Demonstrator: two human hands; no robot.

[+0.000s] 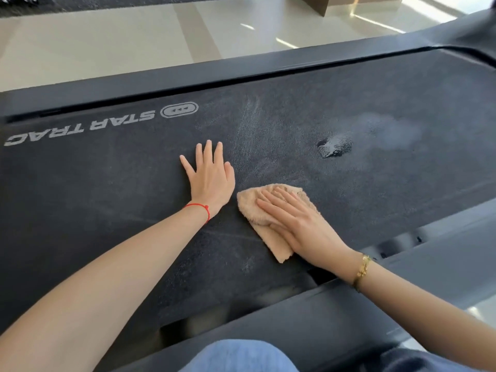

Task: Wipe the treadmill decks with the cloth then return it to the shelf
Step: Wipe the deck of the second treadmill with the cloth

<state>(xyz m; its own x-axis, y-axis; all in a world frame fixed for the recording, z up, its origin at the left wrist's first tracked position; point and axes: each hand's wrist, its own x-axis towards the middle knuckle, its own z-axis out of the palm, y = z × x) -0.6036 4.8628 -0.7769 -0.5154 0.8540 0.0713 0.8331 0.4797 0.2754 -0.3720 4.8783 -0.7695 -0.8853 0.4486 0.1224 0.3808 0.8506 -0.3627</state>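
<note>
A dark treadmill deck [107, 189] with white "STAR TRAC" lettering fills the view. My left hand [210, 178] lies flat on the belt, fingers spread, holding nothing. Just to its right, my right hand [292, 224] presses flat on a folded tan cloth [255, 208] that lies on the belt. A wet patch [334, 147] and a pale smear [386, 130] mark the belt to the right of the cloth, beyond it. Faint whitish streaks [249, 122] show on the belt beyond both hands.
The treadmill's dark side rails run along the far edge [188, 73] and the near edge [308, 312]. A shiny tiled floor [107, 41] lies beyond the far rail. My knee in blue jeans [239, 355] is at the bottom.
</note>
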